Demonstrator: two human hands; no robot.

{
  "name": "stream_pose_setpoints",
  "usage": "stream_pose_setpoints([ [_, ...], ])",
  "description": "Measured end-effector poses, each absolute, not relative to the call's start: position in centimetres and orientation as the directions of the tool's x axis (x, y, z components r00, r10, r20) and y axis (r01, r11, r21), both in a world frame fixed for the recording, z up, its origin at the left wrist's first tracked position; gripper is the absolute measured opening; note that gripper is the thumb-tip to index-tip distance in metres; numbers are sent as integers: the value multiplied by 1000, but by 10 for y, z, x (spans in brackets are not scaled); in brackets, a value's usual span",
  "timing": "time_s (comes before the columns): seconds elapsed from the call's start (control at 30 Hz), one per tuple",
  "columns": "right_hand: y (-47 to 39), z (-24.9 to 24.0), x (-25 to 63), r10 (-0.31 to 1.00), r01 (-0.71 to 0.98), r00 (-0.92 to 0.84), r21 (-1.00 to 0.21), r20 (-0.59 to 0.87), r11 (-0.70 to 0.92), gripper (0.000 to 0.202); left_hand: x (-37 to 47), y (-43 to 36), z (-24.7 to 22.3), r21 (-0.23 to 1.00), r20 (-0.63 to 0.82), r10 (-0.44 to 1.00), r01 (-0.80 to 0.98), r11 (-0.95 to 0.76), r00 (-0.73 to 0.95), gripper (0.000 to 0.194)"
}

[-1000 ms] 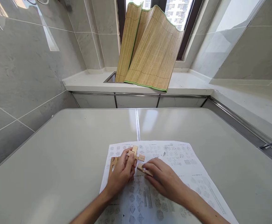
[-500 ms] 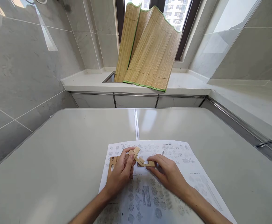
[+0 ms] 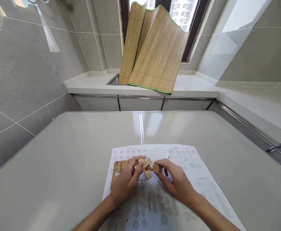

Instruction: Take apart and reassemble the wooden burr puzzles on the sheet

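Note:
My left hand (image 3: 128, 176) is closed around a small cluster of interlocking wooden puzzle pieces (image 3: 147, 163), pinched between thumb and fingers. From the right, my right hand (image 3: 172, 175) pinches a single notched wooden puzzle piece (image 3: 156, 167) by its end. That piece's left tip meets the cluster; whether it sits inside a notch I cannot tell. Partly covered by my left hand, flat wooden pieces (image 3: 117, 166) lie side by side, the leftmost with a dark mark. Both hands are over a printed sheet (image 3: 183, 192) covered with small diagrams of shapes.
The sheet lies on a pale glossy table (image 3: 65, 166) with a seam down its middle. Beyond stands a white ledge (image 3: 87, 84) bearing a folded bamboo mat (image 3: 157, 51) against the window. Tiled walls (image 3: 29, 70) rise on both sides.
My left hand has moved right and turned the cluster, bringing it against the piece in my right hand. More of the flat pieces at left shows. My right hand has barely moved.

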State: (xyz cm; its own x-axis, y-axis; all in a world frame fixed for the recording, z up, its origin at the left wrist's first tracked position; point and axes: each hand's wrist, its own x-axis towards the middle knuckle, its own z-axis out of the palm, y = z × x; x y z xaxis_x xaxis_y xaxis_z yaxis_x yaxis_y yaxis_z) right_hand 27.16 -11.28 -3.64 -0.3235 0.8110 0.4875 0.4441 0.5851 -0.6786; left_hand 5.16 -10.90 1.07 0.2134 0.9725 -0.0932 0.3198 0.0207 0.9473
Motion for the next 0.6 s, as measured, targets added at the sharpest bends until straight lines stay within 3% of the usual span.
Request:
stream_pose_setpoints([
  [0.6, -118, -29, 272, 719, 421, -390, -583, 576, 695, 21, 51, -109, 4, 908, -34, 942, 405, -110, 334, 41],
])
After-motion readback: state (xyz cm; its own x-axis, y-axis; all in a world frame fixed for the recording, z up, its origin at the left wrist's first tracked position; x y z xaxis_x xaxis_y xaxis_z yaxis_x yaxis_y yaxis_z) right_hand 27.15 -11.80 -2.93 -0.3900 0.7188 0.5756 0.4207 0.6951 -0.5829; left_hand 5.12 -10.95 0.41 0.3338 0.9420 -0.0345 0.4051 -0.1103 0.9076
